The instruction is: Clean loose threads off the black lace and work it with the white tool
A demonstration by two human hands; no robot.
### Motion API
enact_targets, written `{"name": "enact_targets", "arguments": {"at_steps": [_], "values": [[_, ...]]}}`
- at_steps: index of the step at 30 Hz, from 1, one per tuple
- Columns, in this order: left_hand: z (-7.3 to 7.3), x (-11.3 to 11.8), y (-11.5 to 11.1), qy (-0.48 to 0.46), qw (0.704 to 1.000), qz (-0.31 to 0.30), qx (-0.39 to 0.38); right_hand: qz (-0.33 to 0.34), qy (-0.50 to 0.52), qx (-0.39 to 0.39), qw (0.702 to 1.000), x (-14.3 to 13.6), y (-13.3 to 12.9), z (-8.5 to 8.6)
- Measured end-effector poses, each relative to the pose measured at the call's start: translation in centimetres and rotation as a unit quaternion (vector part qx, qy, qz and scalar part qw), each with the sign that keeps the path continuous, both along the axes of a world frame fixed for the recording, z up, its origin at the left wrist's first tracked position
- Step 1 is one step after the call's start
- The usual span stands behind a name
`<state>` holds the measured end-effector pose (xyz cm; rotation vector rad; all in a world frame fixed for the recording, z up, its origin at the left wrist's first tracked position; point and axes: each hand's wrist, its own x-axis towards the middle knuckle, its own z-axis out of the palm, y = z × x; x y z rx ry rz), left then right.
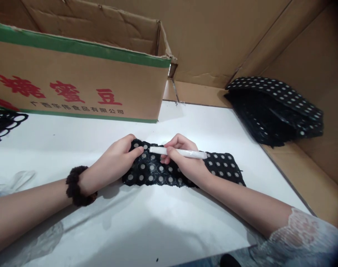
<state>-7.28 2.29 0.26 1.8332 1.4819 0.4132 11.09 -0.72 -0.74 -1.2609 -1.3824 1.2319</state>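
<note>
A black sheet (161, 169) with rows of pale round discs lies flat on the white table. My left hand (115, 163) grips its left end, thumb on top near the upper left corner. A white pen-like tool (191, 153) is held in my right hand (187, 157), slanting over the sheet with its thin tip close to a disc beside my left thumb. Whether the tip touches the sheet cannot be made out. My right hand and wrist cover part of the sheet's middle.
A large open cardboard box (82, 85) with green edges and red characters stands at the back left. More black dotted sheets (277, 107) are piled at the right against a cardboard wall (305, 74). Black ring-shaped scrap (4, 124) lies at the far left.
</note>
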Motion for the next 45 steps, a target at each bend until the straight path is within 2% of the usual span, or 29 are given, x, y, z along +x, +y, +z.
{"name": "enact_targets", "arguments": {"at_steps": [6, 9, 15, 23, 27, 31, 35, 41, 45], "values": [[0.1, 0.0, 0.1, -0.056, 0.998, -0.003, -0.041, 0.005, -0.011, 0.008, 1.000, -0.1, 0.0, 0.0], [-0.1, -0.1, -0.2, -0.067, 0.998, 0.002, -0.006, 0.028, -0.019, 0.024, 0.999, -0.1, 0.0, -0.2], [0.2, 0.9, -1.8, 0.014, 0.990, -0.052, 0.127, 0.059, -0.104, 0.087, 0.989, -0.1, -0.3, -0.2], [0.6, 1.9, -3.3, 0.084, 0.981, -0.104, 0.142, 0.101, -0.199, 0.151, 0.963, -1.3, -0.7, -0.1], [0.5, 1.4, -2.9, 0.080, 0.981, -0.110, 0.142, 0.088, -0.181, 0.147, 0.968, -1.4, -0.6, -0.2], [0.2, 0.5, -1.4, 0.027, 0.992, -0.060, 0.107, 0.031, -0.082, 0.065, 0.994, -0.7, -0.1, -0.2], [-0.1, -0.3, 0.2, -0.021, 0.998, -0.026, 0.045, -0.043, -0.023, 0.010, 0.999, 0.1, 0.1, -0.2], [0.4, -0.7, 1.2, -0.054, 0.992, -0.075, -0.085, -0.009, -0.021, 0.006, 1.000, 0.8, 0.4, -0.2], [0.4, -0.5, 0.8, -0.044, 0.997, -0.033, -0.056, -0.020, -0.007, -0.002, 1.000, 1.0, 0.5, -0.1]]}}
